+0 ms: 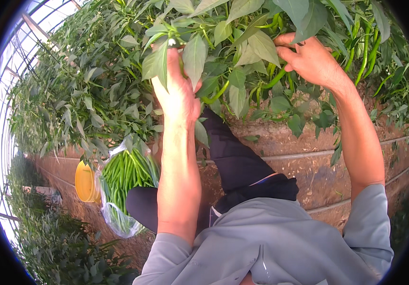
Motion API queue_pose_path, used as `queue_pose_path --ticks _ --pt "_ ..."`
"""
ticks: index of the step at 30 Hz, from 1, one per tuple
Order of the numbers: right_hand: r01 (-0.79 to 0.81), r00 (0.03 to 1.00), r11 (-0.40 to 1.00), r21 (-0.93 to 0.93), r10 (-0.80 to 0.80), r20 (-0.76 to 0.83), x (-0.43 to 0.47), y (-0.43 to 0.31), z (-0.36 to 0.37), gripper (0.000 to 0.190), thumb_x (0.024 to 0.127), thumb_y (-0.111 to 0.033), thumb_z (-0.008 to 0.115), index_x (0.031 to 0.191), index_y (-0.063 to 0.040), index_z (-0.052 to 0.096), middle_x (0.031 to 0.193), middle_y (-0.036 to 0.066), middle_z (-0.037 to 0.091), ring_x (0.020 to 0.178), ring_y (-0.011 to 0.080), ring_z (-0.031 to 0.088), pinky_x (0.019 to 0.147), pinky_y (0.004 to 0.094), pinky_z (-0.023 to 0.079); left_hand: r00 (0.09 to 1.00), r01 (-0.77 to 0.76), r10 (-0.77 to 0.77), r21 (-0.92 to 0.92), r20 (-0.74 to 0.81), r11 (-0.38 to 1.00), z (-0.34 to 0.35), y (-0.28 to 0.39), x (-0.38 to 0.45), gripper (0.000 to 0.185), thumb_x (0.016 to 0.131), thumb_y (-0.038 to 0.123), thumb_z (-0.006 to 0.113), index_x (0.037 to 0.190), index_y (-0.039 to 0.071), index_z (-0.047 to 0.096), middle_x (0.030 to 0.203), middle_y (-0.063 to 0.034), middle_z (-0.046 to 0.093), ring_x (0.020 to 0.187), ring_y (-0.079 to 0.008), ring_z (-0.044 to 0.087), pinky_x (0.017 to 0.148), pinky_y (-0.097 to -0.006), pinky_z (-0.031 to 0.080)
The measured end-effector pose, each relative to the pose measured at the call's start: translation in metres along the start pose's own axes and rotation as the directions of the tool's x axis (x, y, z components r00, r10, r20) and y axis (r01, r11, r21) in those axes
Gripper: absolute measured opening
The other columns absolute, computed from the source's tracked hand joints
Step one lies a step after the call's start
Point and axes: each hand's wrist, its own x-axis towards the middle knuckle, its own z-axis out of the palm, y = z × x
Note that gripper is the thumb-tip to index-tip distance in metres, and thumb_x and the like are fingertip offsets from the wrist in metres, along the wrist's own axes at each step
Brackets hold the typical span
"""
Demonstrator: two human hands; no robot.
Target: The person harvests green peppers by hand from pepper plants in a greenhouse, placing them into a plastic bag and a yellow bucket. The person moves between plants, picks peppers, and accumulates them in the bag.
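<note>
My left hand (pixel 180 94) is raised among the pepper plants, its fingers curled and partly hidden by leaves (pixel 194 58) and a small white flower (pixel 171 41). What lies inside its grasp cannot be made out. Farther right, my right hand (pixel 309 62) reaches into the foliage with thumb and fingers bent. A long green chili pepper (pixel 275 80) hangs just below its fingertips; leaves cover the tips, so a hold on it is unclear. Another curved green pepper (pixel 217 95) hangs between the hands, close to my left palm.
A clear plastic bag (pixel 113 213) full of green chili peppers (pixel 127 171) stands by my knee. Beside it is a yellow bucket (pixel 85 181). Several peppers (pixel 365 53) hang at the right. Thin pipes (pixel 297 156) run along the soil. More plants (pixel 69 245) grow behind the bag.
</note>
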Motion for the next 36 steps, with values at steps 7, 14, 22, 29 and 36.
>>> queue_pose_path --ticks 7,14,22,29,36 --pt "-0.057 0.978 0.784 0.618 0.169 -0.124 0.009 0.018 0.035 0.024 0.1 -0.009 0.055 0.115 0.004 0.069 0.107 0.009 0.069 0.097 0.0169 0.057 0.086 0.0345 0.05 0.708 -0.299 -0.435 0.794 0.556 0.529 0.045 -0.053 -0.031 0.025 0.099 0.017 0.065 0.121 0.007 0.072 0.089 -0.0182 0.075 0.093 -0.029 0.072 0.087 -0.0433 0.056" --pt "-0.169 0.897 0.968 0.184 0.229 -0.378 0.06 0.029 0.048 0.036 0.103 -0.026 0.061 0.125 0.0 0.071 0.117 0.011 0.073 0.108 0.0198 0.064 0.097 0.0381 0.048 0.77 0.418 -0.61 0.575 0.188 0.704 0.03 -0.081 0.052 0.079 0.109 0.017 0.055 0.171 0.01 0.006 0.099 -0.009 0.08 0.058 -0.0098 0.046 0.049 -0.026 0.04" --pt "0.172 0.951 0.976 -0.132 -0.199 -0.235 0.117 0.039 0.063 0.029 0.101 -0.022 0.056 0.111 0.001 0.069 0.097 0.017 0.071 0.094 0.031 0.073 0.083 0.0435 0.056 0.712 0.58 -0.66 0.329 0.241 0.745 0.001 -0.07 0.078 0.06 0.113 0.024 0.047 0.165 0.009 0.021 0.107 -0.0132 0.079 0.053 -0.0072 0.038 0.043 -0.022 0.031" --pt "-0.514 0.828 0.856 -0.045 0.509 0.234 0.128 0.027 0.082 0.051 0.11 -0.017 0.05 0.156 0.004 0.042 0.139 0.028 0.064 0.107 0.03 0.073 0.091 0.0385 0.063 0.713 0.624 -0.66 0.216 0.237 0.751 -0.021 -0.067 0.092 0.041 0.113 0.019 0.038 0.151 0.002 0.039 0.114 -0.0195 0.077 0.053 -0.006 0.038 0.042 -0.0218 0.029" --pt "-0.564 0.826 0.707 0.428 0.487 0.283 0.136 0.037 0.09 0.051 0.109 -0.006 0.047 0.158 0.001 0.033 0.149 0.026 0.053 0.117 0.0339 0.069 0.099 0.0438 0.063 0.714 0.618 -0.643 0.181 0.277 0.765 -0.027 -0.067 0.09 0.031 0.113 0.019 0.041 0.14 0.005 0.045 0.113 -0.0178 0.077 0.053 -0.0044 0.037 0.041 -0.0201 0.029"
